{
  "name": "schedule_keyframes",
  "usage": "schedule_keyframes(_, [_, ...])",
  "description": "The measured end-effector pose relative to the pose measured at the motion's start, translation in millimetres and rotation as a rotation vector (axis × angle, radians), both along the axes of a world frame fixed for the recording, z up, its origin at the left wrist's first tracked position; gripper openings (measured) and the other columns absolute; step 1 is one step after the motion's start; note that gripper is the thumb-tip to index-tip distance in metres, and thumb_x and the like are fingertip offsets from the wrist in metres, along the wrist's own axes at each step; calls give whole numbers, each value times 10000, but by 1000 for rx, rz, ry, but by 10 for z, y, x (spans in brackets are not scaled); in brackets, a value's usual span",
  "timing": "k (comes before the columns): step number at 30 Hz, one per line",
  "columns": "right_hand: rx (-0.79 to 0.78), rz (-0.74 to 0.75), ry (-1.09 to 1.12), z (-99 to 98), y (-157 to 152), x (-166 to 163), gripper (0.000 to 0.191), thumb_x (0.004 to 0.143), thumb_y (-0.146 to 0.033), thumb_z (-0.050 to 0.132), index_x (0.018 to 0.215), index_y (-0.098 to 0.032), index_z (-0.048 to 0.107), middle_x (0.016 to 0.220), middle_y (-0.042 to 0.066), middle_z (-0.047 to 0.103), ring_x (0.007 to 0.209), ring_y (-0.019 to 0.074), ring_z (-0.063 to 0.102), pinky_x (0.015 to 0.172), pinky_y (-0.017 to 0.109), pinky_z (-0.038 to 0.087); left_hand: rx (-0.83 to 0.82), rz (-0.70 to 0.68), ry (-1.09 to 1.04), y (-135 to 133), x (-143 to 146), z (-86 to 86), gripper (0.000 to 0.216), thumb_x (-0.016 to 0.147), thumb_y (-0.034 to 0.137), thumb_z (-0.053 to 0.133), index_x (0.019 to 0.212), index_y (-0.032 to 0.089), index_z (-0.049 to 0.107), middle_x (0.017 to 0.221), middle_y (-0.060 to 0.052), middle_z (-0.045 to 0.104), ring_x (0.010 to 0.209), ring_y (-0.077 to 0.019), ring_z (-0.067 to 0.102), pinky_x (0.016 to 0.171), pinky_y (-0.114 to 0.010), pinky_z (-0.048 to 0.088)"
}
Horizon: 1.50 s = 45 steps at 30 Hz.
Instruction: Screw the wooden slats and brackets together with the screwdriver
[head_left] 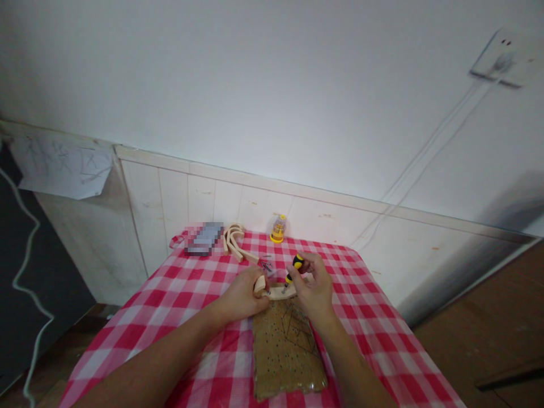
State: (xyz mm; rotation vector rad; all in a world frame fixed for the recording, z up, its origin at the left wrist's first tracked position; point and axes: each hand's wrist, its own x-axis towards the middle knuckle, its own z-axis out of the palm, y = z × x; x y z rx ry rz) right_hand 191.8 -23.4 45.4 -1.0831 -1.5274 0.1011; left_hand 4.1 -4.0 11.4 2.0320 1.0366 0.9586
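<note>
My right hand [317, 289] is closed around a yellow-and-black screwdriver [297, 261], held tilted with its shaft pointing down. The tip meets a screw on a pale curved wooden piece [278, 293]. The left end of that wood is gripped by my left hand [243, 293], its fingers wrapped round it. Another dark screw shows in the wood near my left fingers. Under the wood lies a brown cardboard slab [284, 351], dotted with small holes and marked with drawn lines. Just beyond my hands is a small clear bag [267, 269] with dark screws or similar bits.
Several curved wooden pieces [233, 243] lie at the back of the red-and-white checked tablecloth [170, 300]. Beside them is a partly blurred dark flat device [206, 238]. A clear container with a yellow base [278, 229] stands near the panelled wall [229, 198].
</note>
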Motion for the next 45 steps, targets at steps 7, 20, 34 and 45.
schedule_keyframes(7, [0, -29, 13, 24, -15, -19, 213, 839, -291, 706, 1029, -232, 630, 745, -24, 652, 622, 154, 613, 594, 282, 542, 7, 7, 13, 10, -3, -14, 171, 603, 107, 597, 724, 194, 513, 749, 20, 540, 679, -148, 504, 620, -250, 349])
schedule_keyframes(20, [-3, -38, -46, -31, -22, -3, 244, 887, -292, 675, 1117, -229, 619, 890, 30, 723, 724, 175, 704, 607, 282, 584, 9, 10, 14, 10, 5, -16, 170, 599, 100, 591, 728, 190, 528, 745, 23, 545, 671, -142, 501, 613, -247, 346])
schedule_keyframes(34, [-56, 51, -27, -92, -32, 9, 326, 907, -262, 634, 1231, -254, 598, 996, 69, 766, 839, 207, 752, 712, 341, 631, 4, 20, 15, 13, 11, -20, 179, 603, 95, 600, 725, 194, 513, 750, 20, 544, 671, -144, 503, 607, -248, 346])
schedule_keyframes(45, [-40, 15, -35, -49, -30, -24, 286, 875, -271, 676, 1156, -244, 630, 889, 27, 728, 743, 188, 705, 690, 329, 605, -12, 7, -1, 8, 5, -17, 186, 602, 105, 597, 739, 198, 511, 746, 26, 537, 673, -140, 502, 607, -245, 355])
